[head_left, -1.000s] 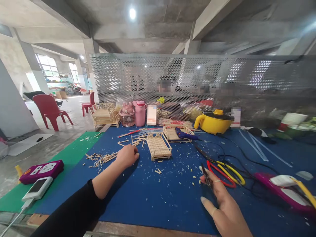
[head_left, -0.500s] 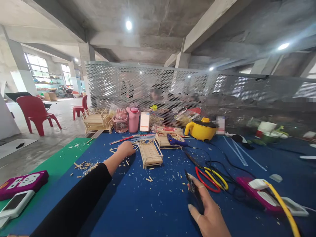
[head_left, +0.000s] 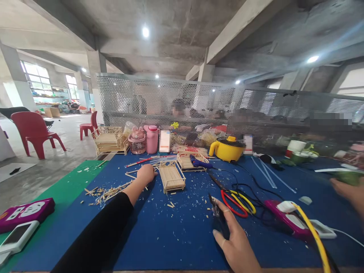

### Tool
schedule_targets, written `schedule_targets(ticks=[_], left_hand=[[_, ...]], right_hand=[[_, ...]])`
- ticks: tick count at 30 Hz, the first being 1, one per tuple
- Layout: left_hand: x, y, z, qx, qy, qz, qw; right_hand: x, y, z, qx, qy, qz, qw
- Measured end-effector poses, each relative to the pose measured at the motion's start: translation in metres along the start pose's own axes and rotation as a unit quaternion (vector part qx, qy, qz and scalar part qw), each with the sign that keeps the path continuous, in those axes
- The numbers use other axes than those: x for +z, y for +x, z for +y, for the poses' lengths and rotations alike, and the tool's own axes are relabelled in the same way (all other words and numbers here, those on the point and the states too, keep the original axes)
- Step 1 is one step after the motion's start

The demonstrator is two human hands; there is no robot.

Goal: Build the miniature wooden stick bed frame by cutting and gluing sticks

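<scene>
My left hand (head_left: 146, 175) reaches across the blue mat with its fingers curled low beside thin wooden sticks (head_left: 131, 174); what they grip, if anything, is hidden. Just right of it stands a small model bed (head_left: 172, 176) made of sticks. A second stick-built piece (head_left: 186, 162) sits behind, with a blue glue gun (head_left: 200, 163) lying on it. My right hand (head_left: 234, 239) is wrapped round dark-handled pliers (head_left: 216, 212), their jaws pointing up and away from me. Wood chips and short offcuts (head_left: 106, 192) are scattered to the left.
Scissors with red and yellow handles (head_left: 239, 203), black cables and a purple power strip (head_left: 284, 218) lie at right. A yellow pot (head_left: 229, 148), pink bottles (head_left: 152, 139) and stacked stick furniture (head_left: 109, 140) line the back. Another person's hand (head_left: 348, 193) shows at far right.
The view has shifted slightly to the right. Both my hands stay in nearly the same places. Another person's hand has appeared at the right edge.
</scene>
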State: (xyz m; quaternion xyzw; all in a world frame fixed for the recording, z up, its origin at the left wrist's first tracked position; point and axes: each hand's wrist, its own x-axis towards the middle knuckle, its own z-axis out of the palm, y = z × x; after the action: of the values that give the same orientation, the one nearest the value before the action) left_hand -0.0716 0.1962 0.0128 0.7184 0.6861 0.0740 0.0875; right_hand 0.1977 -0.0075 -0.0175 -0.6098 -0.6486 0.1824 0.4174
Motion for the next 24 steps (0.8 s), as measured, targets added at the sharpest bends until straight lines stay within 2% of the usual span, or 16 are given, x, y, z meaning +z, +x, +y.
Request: schedule_targets(ticks=[4, 8, 14, 16, 18, 19, 21, 22, 24], left_hand=[[0.002, 0.001, 0.001, -0.031, -0.016, 0.017, 0.999], [-0.004, -0.013, -0.009, -0.038, -0.046, 0.056, 0.997], [-0.027, -0.052, -0.019, -0.003, -0.167, 0.163, 0.972], [-0.030, -0.072, -0.011, 0.036, -0.228, 0.157, 0.960], [-0.026, -0.095, 0.002, 0.086, -0.285, 0.103, 0.949], [-0.021, -0.107, 0.010, 0.113, -0.327, 0.055, 0.937], [-0.008, -0.126, 0.025, 0.144, -0.529, -0.119, 0.828], [-0.001, -0.133, 0.031, 0.138, -0.578, -0.185, 0.783], [0.011, -0.142, 0.040, 0.120, -0.620, -0.246, 0.735]], right_hand=[[-0.001, 0.000, -0.002, 0.006, 0.002, -0.016, 1.000], [-0.001, -0.001, 0.000, 0.001, 0.005, -0.020, 1.000], [-0.001, -0.002, 0.002, -0.003, 0.005, -0.025, 1.000], [-0.001, -0.001, 0.003, -0.006, 0.000, -0.022, 1.000], [0.000, -0.001, 0.004, -0.013, -0.007, -0.017, 1.000], [0.000, -0.001, 0.004, -0.018, -0.010, -0.016, 1.000], [0.000, 0.000, 0.001, -0.029, -0.025, -0.022, 0.999], [0.001, 0.001, -0.002, -0.035, -0.038, -0.030, 0.998], [0.000, 0.004, -0.009, -0.045, -0.074, -0.062, 0.994]])
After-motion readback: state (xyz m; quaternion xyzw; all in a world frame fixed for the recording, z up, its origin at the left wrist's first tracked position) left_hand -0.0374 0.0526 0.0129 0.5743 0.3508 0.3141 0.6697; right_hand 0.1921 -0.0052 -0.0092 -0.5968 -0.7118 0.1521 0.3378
